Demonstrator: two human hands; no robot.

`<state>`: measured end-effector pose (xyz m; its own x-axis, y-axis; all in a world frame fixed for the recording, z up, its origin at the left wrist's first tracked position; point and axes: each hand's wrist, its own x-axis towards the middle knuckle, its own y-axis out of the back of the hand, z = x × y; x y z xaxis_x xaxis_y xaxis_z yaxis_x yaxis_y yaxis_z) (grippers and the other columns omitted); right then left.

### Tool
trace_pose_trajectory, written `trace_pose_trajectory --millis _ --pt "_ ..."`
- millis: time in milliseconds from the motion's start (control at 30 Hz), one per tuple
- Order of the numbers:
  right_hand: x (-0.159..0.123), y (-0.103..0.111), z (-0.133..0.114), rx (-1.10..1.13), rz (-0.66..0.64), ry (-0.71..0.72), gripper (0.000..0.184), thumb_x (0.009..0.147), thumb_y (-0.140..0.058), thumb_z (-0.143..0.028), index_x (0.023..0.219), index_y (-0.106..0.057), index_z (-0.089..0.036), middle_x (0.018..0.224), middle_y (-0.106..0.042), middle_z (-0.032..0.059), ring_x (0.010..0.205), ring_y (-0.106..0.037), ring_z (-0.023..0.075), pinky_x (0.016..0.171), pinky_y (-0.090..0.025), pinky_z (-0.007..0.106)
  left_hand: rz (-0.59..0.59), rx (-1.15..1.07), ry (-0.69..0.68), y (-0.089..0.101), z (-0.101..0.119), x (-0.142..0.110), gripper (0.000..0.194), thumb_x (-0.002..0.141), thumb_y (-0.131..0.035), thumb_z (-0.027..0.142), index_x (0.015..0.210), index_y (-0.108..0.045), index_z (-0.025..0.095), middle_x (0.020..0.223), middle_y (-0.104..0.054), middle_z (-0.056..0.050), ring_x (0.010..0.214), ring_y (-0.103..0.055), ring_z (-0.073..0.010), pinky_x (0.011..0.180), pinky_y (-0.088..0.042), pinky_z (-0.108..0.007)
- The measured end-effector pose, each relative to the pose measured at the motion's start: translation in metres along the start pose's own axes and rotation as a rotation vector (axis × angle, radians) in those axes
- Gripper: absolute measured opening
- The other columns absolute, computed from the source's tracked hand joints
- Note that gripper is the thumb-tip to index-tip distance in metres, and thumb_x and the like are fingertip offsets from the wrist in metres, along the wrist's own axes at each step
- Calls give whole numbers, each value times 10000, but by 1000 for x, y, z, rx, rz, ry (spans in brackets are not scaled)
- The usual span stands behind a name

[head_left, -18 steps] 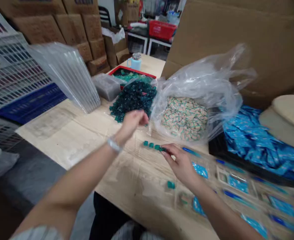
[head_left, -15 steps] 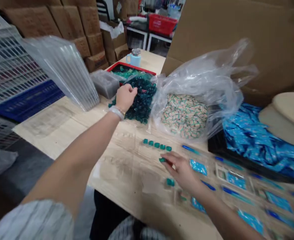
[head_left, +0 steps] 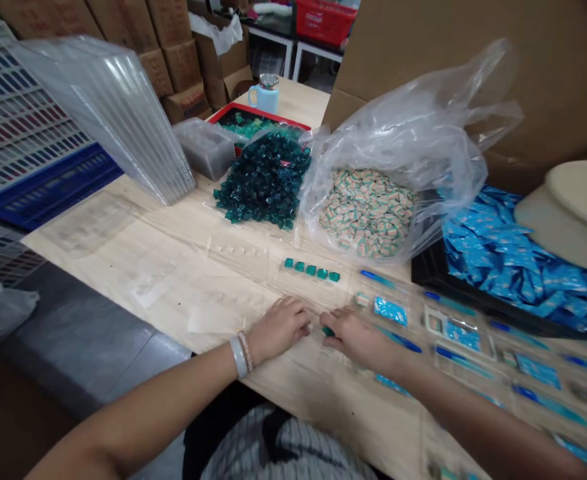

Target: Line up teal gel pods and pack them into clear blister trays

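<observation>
Between right-hand fingertips [head_left: 327, 339], green cube [head_left: 328, 331].

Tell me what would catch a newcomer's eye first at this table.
Probably the heap of dark teal cubes, on the table beyond the left hand. Just right of it, a clear bag holds pale, green-edged pieces. Farther right, bright blue packets fill a black tray.

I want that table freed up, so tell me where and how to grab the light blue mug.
Take the handle, probably best from your left: it loops out on that side of the upright mug. Come in above the red-rimmed tray in front, and avoid lifting by the lid, which may be loose.
</observation>
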<state>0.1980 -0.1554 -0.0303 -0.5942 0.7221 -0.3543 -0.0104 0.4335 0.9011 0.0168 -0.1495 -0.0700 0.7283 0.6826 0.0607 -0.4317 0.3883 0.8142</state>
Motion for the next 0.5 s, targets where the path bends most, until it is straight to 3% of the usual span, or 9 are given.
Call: trace_pose_trajectory --millis 267,500 --pt "-14 -12 8 371 196 54 129 816 -450 -201 845 -572 -174 806 -571 47 779 -532 144 699 -413 263 38 9 -22 -2 -3 1 184 804 -463 320 790 -555 161 839 -499 -38 871 -436 -162 794 -346 -303" --pt "-13 -21 -3 113 243 68 166 820 -434 -185 822 -598 -162 782 -587 68 770 -539 170 721 -431 316 55 20 -26 -4 -3 1 162 786 -495 303 749 -545 153 846 -494 -38 867 -431 -159 784 -349 -299"
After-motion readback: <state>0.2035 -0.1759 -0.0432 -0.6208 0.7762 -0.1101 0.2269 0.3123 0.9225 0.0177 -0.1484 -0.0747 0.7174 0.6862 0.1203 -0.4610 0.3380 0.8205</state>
